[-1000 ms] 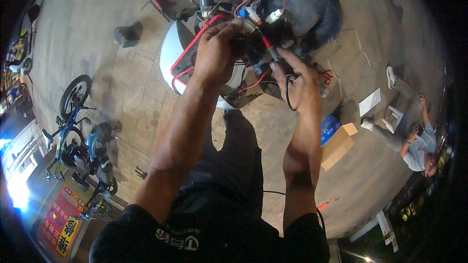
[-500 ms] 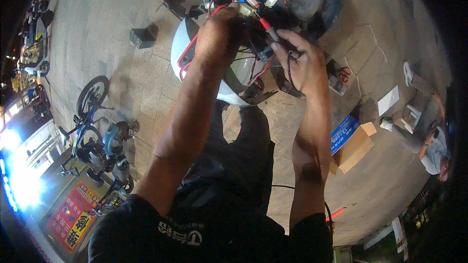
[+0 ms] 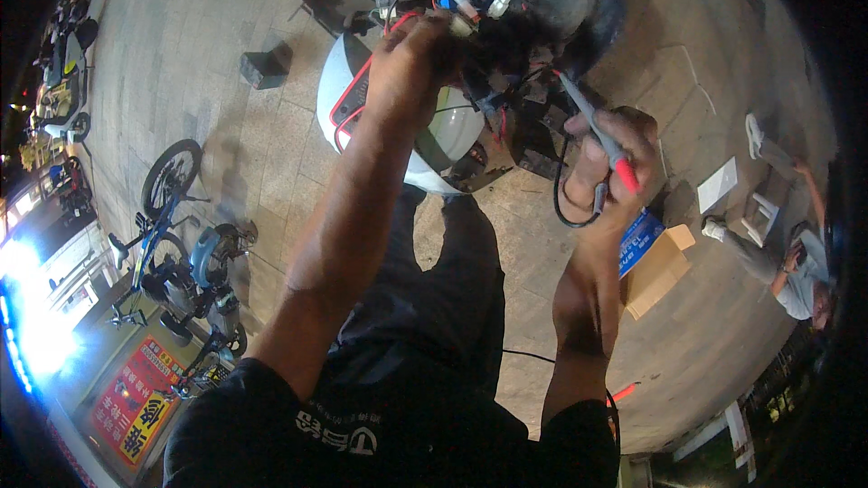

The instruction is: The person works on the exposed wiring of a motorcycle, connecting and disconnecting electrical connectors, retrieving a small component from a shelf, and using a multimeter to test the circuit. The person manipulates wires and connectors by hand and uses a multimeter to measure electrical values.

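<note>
My left hand (image 3: 411, 63) is closed at a pale plastic wire connector (image 3: 462, 25), beside the loose wiring of an opened vehicle body; its fingertips are partly hidden. Between the fingers of my right hand (image 3: 624, 140) is a grey test probe with a red end (image 3: 592, 117), lying slantwise and apart from the wiring. A black lead with a grey end (image 3: 599, 197) loops around that hand's thumb. Near my left wrist, a dark device with a red rim (image 3: 351, 101) rests against a curved white panel (image 3: 336, 72). A white connector (image 3: 500, 3) sticks out of the wires.
An open cardboard box (image 3: 658, 273) with a blue panel stands to my right. Farther right, a person (image 3: 809, 262) sits near a small white stool (image 3: 761, 217). A dark block (image 3: 262, 70) lies on the paving at left, beyond a bicycle (image 3: 167, 208).
My right hand has drawn back from the connector, down and to the right, and the probe has turned in its fingers. My left hand stays at the connector.
</note>
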A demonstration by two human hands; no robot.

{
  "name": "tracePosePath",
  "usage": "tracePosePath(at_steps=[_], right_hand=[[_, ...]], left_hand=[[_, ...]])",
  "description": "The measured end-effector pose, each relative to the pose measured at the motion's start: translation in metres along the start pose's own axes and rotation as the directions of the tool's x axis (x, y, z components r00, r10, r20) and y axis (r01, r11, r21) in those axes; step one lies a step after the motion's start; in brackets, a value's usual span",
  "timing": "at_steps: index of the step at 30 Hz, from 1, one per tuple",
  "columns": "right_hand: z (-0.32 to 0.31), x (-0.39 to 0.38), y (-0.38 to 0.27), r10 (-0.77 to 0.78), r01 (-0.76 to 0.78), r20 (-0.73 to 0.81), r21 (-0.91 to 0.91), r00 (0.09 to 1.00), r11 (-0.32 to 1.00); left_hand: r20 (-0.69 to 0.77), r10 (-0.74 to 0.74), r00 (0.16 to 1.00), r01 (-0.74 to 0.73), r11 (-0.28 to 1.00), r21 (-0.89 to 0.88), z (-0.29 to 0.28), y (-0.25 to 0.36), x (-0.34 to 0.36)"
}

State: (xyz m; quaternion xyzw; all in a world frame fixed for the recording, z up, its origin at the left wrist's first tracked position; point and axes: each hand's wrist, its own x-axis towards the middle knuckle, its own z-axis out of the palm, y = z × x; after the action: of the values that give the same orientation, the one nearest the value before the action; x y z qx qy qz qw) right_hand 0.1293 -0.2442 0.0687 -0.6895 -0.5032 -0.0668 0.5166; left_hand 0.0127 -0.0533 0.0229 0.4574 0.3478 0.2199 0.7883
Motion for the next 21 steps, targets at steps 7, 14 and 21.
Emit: tracePosePath(at_steps=[7,14,21], right_hand=[[0.019,-0.014,-0.019,-0.12,0.128,-0.087,0.09,0.989,0.988],[0.024,-0.02,-0.039,-0.262,0.167,0.352,0.278,0.899,0.946],[0.014,-0.022,-0.035,-0.151,0.065,0.469,0.194,0.87,0.979]], left_hand=[[-0.355,0.099,0.93,-0.008,0.969,0.248,0.025,0.008,-0.038],[0.302,-0.292,0.908,0.395,0.836,-0.381,0.03,0.028,-0.102],[0.106,-0.566,0.818,0.572,0.775,-0.268,0.028,0.015,-0.098]])
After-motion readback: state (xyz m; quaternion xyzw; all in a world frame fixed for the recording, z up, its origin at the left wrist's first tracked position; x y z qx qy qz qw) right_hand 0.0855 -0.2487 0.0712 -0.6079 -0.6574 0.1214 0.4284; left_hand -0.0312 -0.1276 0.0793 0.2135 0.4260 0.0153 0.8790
